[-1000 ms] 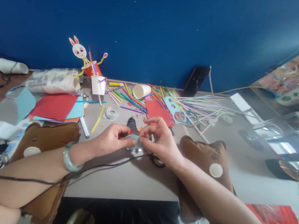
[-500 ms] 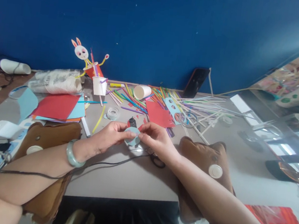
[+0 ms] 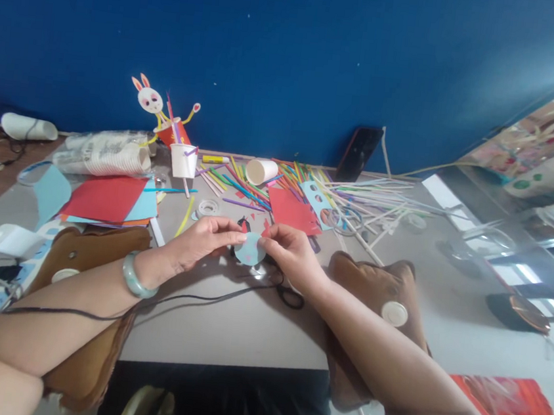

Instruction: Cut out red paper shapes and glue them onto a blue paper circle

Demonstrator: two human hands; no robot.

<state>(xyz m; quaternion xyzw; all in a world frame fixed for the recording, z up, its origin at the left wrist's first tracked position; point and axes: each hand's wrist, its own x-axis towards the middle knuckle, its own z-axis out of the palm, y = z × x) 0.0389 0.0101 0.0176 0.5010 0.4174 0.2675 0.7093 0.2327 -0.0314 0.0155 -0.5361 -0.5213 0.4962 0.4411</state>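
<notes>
Between my two hands is a light blue paper disc (image 3: 249, 251), held up by its upper edges above the table. My left hand (image 3: 215, 239) pinches its left side between thumb and fingers. On the right side, my right hand (image 3: 288, 248) grips it the same way. Small red pointed pieces show just above the disc, beside the fingertips; whether they are joined to it I cannot tell. Black-handled scissors (image 3: 290, 296) lie under my right hand, their blades partly hidden. A black cable (image 3: 198, 301) runs across the table below the hands.
Brown cushions (image 3: 93, 261) flank my forearms. Behind the hands lie a tape roll (image 3: 208, 209), red paper (image 3: 292, 210), a paper cup (image 3: 261, 171) and many coloured sticks. A rabbit figure (image 3: 150, 100) stands at back left, a phone (image 3: 358, 154) leans against the wall, and stacked cups (image 3: 114, 159) lie left.
The disc has turned to face me more fully, and both hands have shifted their hold to its upper edges. My view has moved slightly.
</notes>
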